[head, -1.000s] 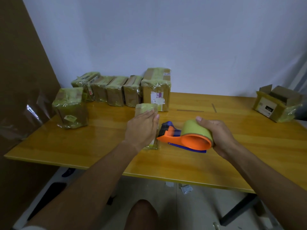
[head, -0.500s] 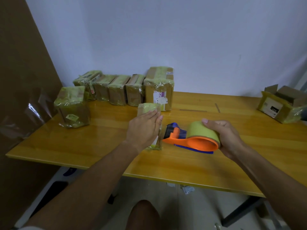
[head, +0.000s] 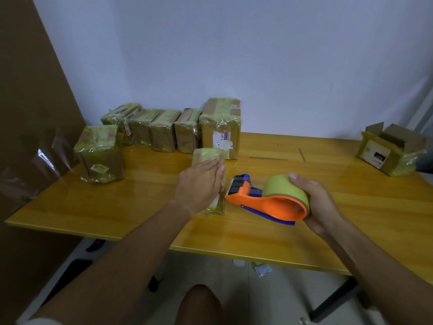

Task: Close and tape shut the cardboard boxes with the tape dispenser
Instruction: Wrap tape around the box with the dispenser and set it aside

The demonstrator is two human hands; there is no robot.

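Against a pale wall, our yellow table (head: 351, 207) fills the middle of the frame, with a row of taped boxes (head: 164, 127) at upper left and one open box (head: 389, 148) at far right. At centre, our left hand (head: 199, 186) lies flat, fingers straight, pressing the small box (head: 206, 154) to the table. Just right of it, our right hand (head: 316, 202) curls around the tape dispenser (head: 267, 198), whose blade end is near the box's right side; we cannot tell whether tape spans the gap. To finish this strip well, we judge we should keep the box pinned, tilt the cutter against taut tape, then smooth the end down.
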